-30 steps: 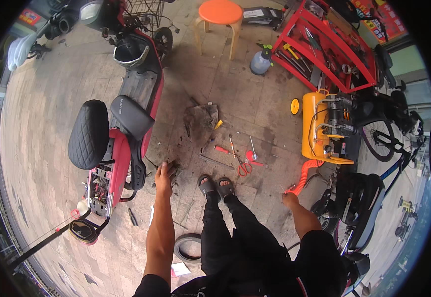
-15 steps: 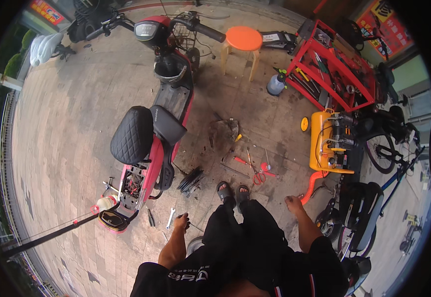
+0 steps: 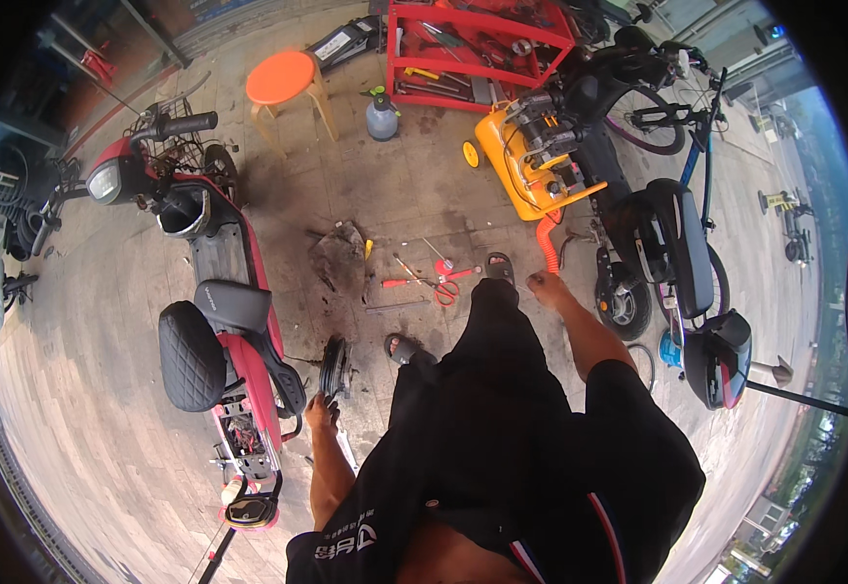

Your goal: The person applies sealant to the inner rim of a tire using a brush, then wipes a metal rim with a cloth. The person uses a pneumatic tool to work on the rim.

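My left hand (image 3: pixel 322 413) hangs at my left side by the rear of the pink scooter (image 3: pixel 265 360), its fingers loosely bent and apart, with nothing visible in them. Just past its fingertips is a dark wheel-like round part (image 3: pixel 337 366) on the ground; whether they touch I cannot tell. A wrench (image 3: pixel 347 450) lies partly hidden beside my left forearm. My right hand (image 3: pixel 547 289) hangs at my right side with fingers curled in and nothing seen in it. The orange coiled hose (image 3: pixel 547 243) of the yellow air compressor (image 3: pixel 518 167) passes just beyond it.
Red-handled scissors (image 3: pixel 445 292), a screwdriver (image 3: pixel 403 283) and a dark, dirty rag-like piece (image 3: pixel 339 261) lie ahead on the paving. Farther off are an orange stool (image 3: pixel 281 78), a spray bottle (image 3: pixel 382 117) and a red tool cart (image 3: pixel 482 49). A black scooter (image 3: pixel 677 248) stands at right.
My view has turned to the right, and scooter, stool and cart have shifted left in it. My feet are now apart, the right one ahead. Both hands stay low at my sides.
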{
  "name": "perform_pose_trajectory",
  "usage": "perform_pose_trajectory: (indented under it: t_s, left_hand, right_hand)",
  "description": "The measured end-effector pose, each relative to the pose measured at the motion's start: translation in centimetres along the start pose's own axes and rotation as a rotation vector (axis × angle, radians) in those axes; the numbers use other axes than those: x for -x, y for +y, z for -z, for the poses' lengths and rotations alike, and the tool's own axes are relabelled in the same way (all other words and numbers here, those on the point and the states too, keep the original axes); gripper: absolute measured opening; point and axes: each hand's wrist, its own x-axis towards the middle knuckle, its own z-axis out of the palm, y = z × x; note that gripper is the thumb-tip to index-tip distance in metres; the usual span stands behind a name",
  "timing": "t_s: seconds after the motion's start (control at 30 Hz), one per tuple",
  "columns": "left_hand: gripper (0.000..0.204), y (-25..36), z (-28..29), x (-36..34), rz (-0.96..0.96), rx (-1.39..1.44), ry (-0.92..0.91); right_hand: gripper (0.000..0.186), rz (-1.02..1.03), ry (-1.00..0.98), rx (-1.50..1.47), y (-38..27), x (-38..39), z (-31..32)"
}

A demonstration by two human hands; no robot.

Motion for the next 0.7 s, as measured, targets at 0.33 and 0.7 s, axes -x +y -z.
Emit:
perform_pose_trajectory:
  t_s: [0.33, 0.7]
  left_hand:
    - [0.028, -1.1, -7.3, -2.4, 0.201, -0.222, 0.103]
    - [0.038, 8.3, -35.6, 8.0, 0.222, -0.416, 0.234]
  right_hand:
    - [0.032, 0.016, 0.250, -0.497, 1.0, -16.2, 10.0]
    - [0.026, 0.457, 0.711, -0.353, -21.1, -62.6, 38.7]
